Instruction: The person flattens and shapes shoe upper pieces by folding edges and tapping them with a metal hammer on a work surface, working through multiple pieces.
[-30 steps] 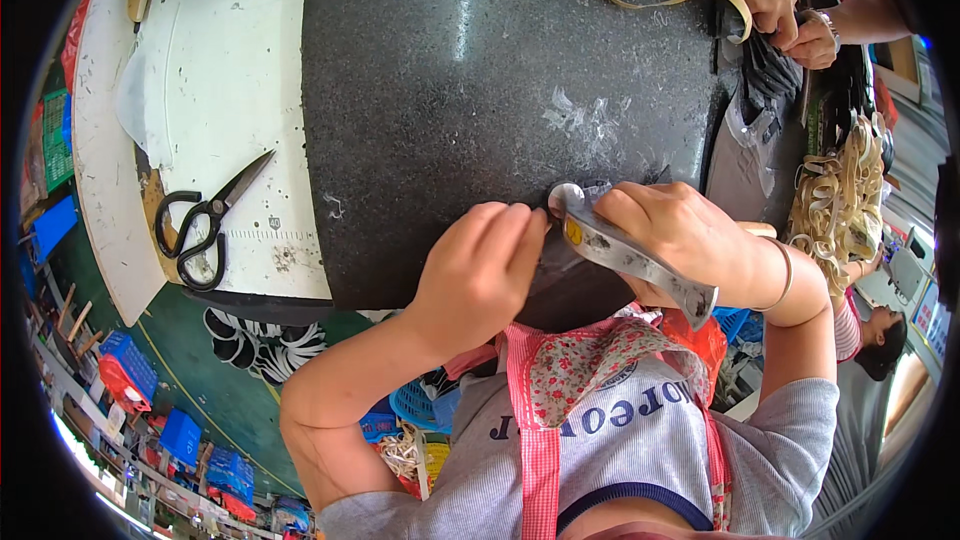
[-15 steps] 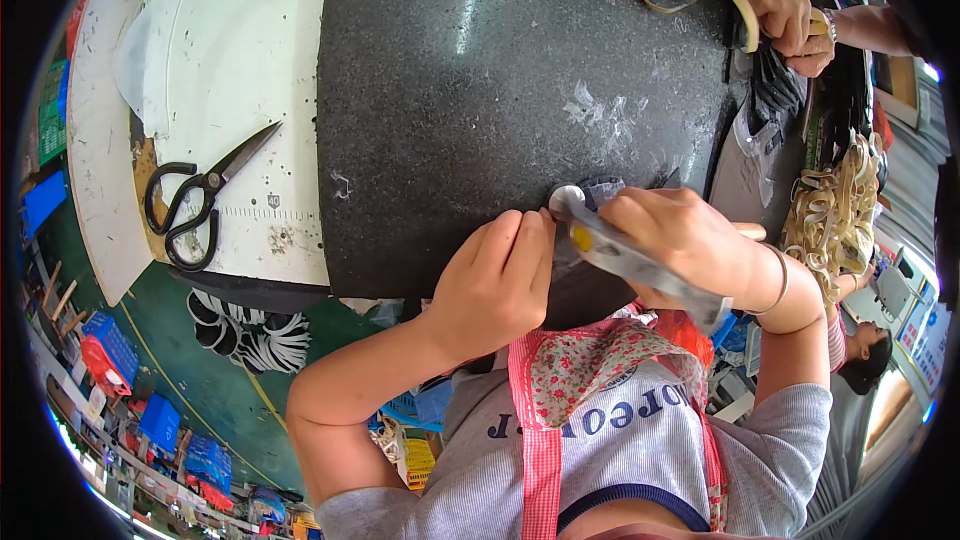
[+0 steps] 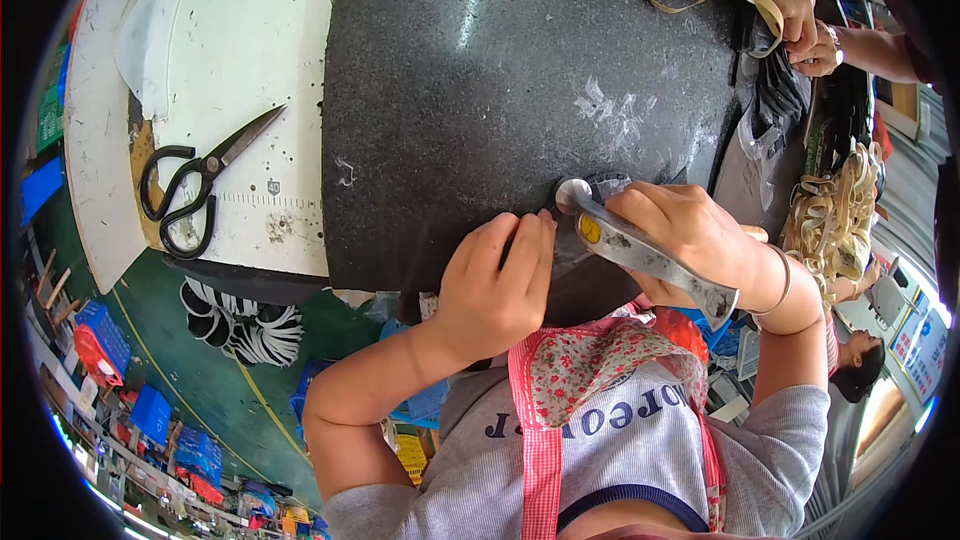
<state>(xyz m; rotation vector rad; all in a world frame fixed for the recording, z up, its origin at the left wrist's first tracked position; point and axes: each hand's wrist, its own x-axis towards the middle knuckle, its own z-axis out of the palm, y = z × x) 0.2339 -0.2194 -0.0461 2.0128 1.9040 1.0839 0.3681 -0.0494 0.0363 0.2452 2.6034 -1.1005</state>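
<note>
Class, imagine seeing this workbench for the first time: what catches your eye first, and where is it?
First comes the curved, silver-coloured metal hammer in the right hand, its round face beside the left hand above the speckled black slab. Next are the black-handled metal scissors lying on the white tabletop at the left. Then there is the heap of looped, cream-coloured strips at the right.

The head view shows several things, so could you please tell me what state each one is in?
Hammer: gripped, its metal end near the left fingertips.
Right hand: closed on the hammer.
Left hand: fingers bent; what lies under them is hidden.
Scissors: lying on the white surface, blades closed or nearly so.
Mat: spread out, marked with whitish smudges.
Strap: loosely curved.
Strap heap: tangled.
</note>
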